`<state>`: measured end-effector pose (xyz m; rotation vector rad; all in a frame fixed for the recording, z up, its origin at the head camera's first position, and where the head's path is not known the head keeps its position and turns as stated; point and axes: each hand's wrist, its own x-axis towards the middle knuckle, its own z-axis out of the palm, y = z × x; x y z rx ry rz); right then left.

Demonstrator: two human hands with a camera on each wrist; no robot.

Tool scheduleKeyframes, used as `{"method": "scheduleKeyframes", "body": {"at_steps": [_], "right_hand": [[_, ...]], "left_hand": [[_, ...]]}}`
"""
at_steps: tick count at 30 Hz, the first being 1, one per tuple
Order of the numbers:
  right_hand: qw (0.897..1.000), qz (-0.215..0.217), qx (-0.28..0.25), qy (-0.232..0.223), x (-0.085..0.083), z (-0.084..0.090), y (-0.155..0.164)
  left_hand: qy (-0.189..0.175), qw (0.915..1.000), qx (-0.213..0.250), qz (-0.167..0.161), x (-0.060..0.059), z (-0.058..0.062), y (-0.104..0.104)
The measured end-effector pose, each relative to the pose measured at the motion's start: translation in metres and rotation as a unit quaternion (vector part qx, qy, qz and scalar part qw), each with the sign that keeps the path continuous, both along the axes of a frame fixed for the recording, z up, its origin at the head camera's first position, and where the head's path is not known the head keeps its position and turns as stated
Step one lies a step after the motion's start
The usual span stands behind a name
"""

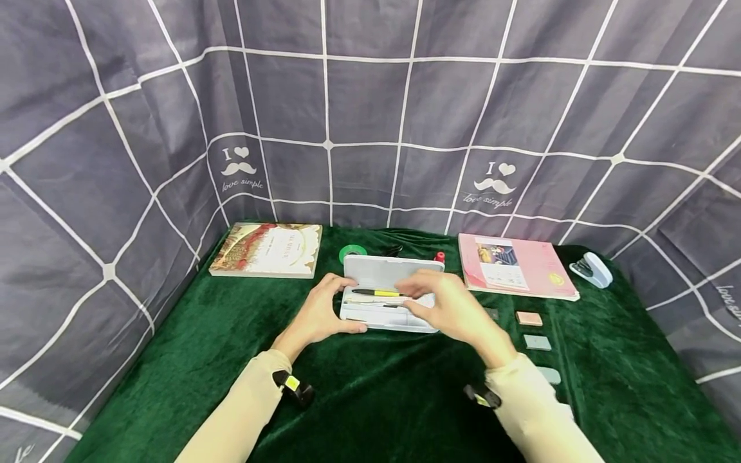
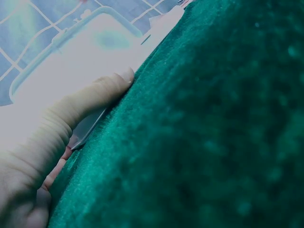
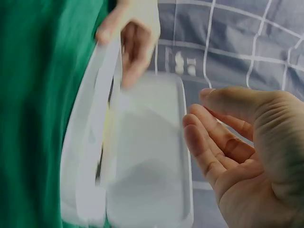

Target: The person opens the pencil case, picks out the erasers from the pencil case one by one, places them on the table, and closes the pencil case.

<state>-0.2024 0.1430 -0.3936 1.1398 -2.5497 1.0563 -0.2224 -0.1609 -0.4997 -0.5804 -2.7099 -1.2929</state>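
Observation:
A white pencil case lies on the green cloth with its lid raised at the back. Inside it are a yellow-and-black pen and other slim items that I cannot make out. My left hand grips the case's left end, thumb at the front edge and fingers toward the back; the thumb also shows in the left wrist view. Above the right half of the case is my right hand, blurred. In the right wrist view its fingers are loosely bent beside the lid, with nothing between them.
A patterned book is at the back left, a pink book at the back right. Behind the case are a green tape roll and a small red item. A pink block and grey block sit to the right.

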Motion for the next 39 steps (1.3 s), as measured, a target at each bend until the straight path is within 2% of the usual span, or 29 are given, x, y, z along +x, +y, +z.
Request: {"method": "scheduleKeyframes", "body": {"at_steps": [4,8,12,16,26,31,35,39], "right_hand": [[0.999,0.039,0.010,-0.020,-0.009,-0.007,-0.044],[0.995,0.074,0.059,-0.040,-0.017,-0.019,-0.074],[0.988,0.105,0.104,-0.046,-0.019,-0.031,-0.083],[0.984,0.117,0.126,-0.043,-0.016,-0.035,-0.082],[0.980,0.122,0.149,-0.053,-0.023,-0.032,-0.089],[0.984,0.104,0.140,-0.034,-0.022,-0.027,-0.085],[0.991,0.076,0.112,-0.018,-0.020,-0.016,-0.070],[0.997,0.038,0.074,-0.009,-0.013,-0.002,-0.038]], "left_hand": [[0.001,1.0000,-0.001,-0.002,0.000,0.001,-0.001],[0.001,1.0000,-0.004,0.002,0.001,0.000,0.000],[-0.001,1.0000,-0.008,-0.004,0.002,-0.002,0.005],[0.000,0.9999,-0.006,-0.011,0.004,-0.003,0.007],[0.011,0.9999,-0.003,0.000,0.003,-0.002,0.000],[0.012,0.9999,-0.002,-0.003,0.003,-0.005,-0.001],[0.013,0.9999,0.003,-0.004,0.003,-0.004,-0.001],[0.016,0.9999,0.000,-0.004,0.002,-0.004,0.000]]}}
